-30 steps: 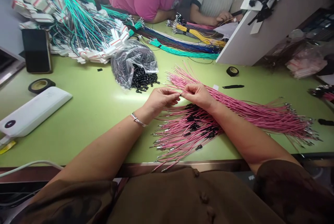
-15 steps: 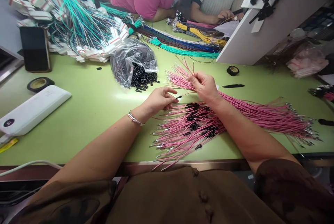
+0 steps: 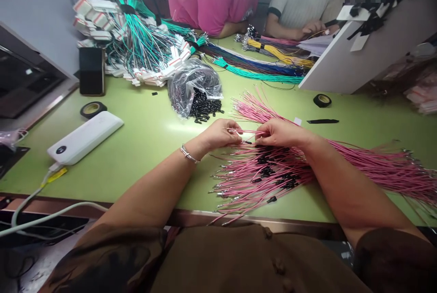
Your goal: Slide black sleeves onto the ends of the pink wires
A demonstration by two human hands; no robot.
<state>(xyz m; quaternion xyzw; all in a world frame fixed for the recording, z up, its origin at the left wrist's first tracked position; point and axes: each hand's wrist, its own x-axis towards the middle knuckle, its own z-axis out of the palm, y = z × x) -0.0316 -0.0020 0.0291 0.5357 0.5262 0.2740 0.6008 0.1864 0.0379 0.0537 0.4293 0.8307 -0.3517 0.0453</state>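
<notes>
My left hand (image 3: 223, 133) is closed, its fingertips pinched at the end of a pink wire that carries a small black sleeve (image 3: 248, 142). Facing it, my right hand (image 3: 282, 133) has thumb and fingers closed on a few pink wires (image 3: 251, 132), whose tips reach over the left fingers. Just behind the right hand lies a bundle of loose pink wires (image 3: 254, 107), running on under the right forearm. In front of both hands are pink wires with black sleeves on them (image 3: 235, 179), spread side by side with metal tips facing left.
Beyond my left hand, a clear plastic bag (image 3: 182, 95) spills black sleeves (image 3: 205, 104). Black tape rolls (image 3: 94, 109), (image 3: 322, 100), a white power bank (image 3: 85, 138) and a phone (image 3: 92, 72) lie about. A grey panel (image 3: 341, 61) stands right. Two people sit across the table.
My right hand has come down from the bundle toward me and now holds a few wires close to my left hand. The left hand keeps its pinch. The camera view has swung left.
</notes>
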